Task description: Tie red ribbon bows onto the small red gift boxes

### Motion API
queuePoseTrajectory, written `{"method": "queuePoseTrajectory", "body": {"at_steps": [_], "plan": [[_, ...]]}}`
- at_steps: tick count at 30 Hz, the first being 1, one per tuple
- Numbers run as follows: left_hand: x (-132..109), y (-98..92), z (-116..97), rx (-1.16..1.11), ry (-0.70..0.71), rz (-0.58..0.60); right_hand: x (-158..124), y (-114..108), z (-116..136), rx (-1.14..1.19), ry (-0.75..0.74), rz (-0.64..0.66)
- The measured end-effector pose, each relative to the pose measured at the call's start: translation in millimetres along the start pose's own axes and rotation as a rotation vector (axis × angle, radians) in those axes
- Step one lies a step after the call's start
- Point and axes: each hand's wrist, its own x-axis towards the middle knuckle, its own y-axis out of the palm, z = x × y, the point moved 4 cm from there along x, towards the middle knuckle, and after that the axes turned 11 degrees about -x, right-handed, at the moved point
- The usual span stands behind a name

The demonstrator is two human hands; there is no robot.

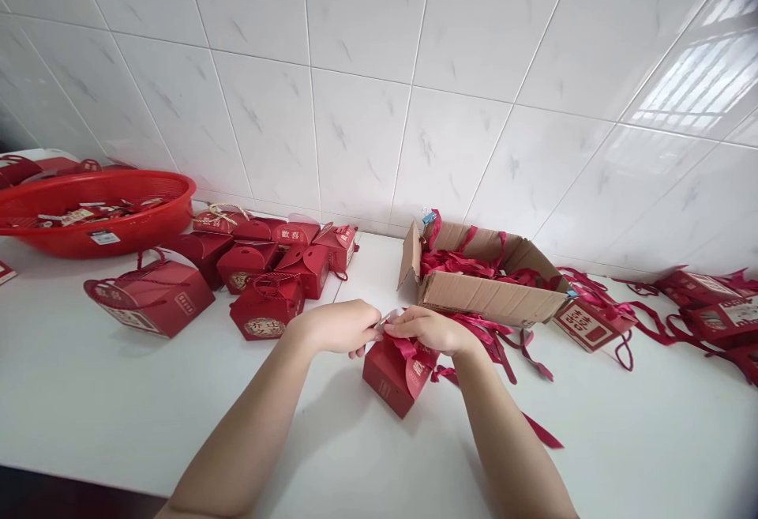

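Note:
A small red gift box point(391, 381) with gold lettering stands on the white table in front of me. Crimson ribbon point(408, 347) lies across its top. My left hand point(347, 325) is closed in a pinch at the box's upper left edge. From the right, my right hand point(431, 329) is closed over the top, with the ribbon at its fingers. A small pale, shiny piece point(389, 317) shows between the fingertips; its kind is unclear. My fingers hide part of the box top.
An open cardboard box point(494, 295) holds crimson ribbons, with a loose ribbon strip point(542, 430) nearer me. Several red gift boxes point(266, 310) stand to the left, beside a red plastic basin point(142, 219). Another red box point(592, 325) lies right; a tiled wall point(361, 132) rises behind.

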Motion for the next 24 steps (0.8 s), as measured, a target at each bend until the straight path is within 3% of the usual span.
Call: {"method": "queuePoseTrajectory", "body": {"at_steps": [12,17,21,24], "plan": [[-2,2.2,-1,-0.027,-0.004,0.008,3,1,-1,0.058,0.045,-0.047],[-7,2.3,-2,-0.017,-0.017,0.045,2,-2,5,-0.068,-0.034,-0.068],[-12,-2.0,4,0.007,0.005,0.071,0,-2,9,-0.145,-0.010,-0.076],[-9,-7.4,10,-0.013,-0.002,0.017,-2,-3,9,-0.157,-0.014,-0.073]]}}
